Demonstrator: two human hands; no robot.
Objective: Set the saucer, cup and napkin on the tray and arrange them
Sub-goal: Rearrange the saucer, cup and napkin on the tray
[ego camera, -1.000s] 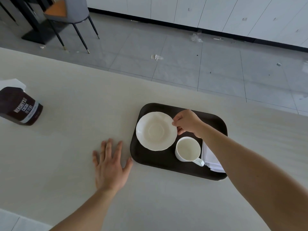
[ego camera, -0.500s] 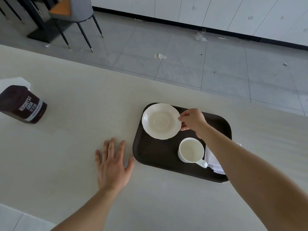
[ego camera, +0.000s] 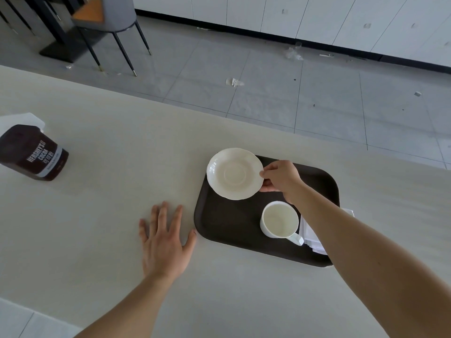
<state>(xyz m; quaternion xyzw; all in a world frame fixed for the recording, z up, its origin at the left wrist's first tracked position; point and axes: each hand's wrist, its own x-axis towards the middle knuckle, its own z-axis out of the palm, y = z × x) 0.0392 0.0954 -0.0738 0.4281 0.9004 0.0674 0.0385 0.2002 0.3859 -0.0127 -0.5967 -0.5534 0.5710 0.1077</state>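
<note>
The round cream ceramic saucer (ego camera: 234, 173) is pinched at its right rim by the right hand (ego camera: 280, 176), thumb on top and fingers beneath. It appears to be raised over the far-left corner of the dark brown rounded plastic tray (ego camera: 227, 228), its far edge overhanging the tray rim.

The white ceramic cup (ego camera: 280, 219) stands upright on the near-right part of the tray, handle pointing near-right. It lies near and slightly right of the saucer, close under the right forearm. The folded white napkin (ego camera: 311, 236) lies just beside it, partly hidden.

The left hand (ego camera: 166, 242) is laid flat and spread on the pale worktop (ego camera: 109, 215), thumb tip at the tray's left edge, holding nothing.

Judgement: the right hand is nearer for setting the saucer down.
</note>
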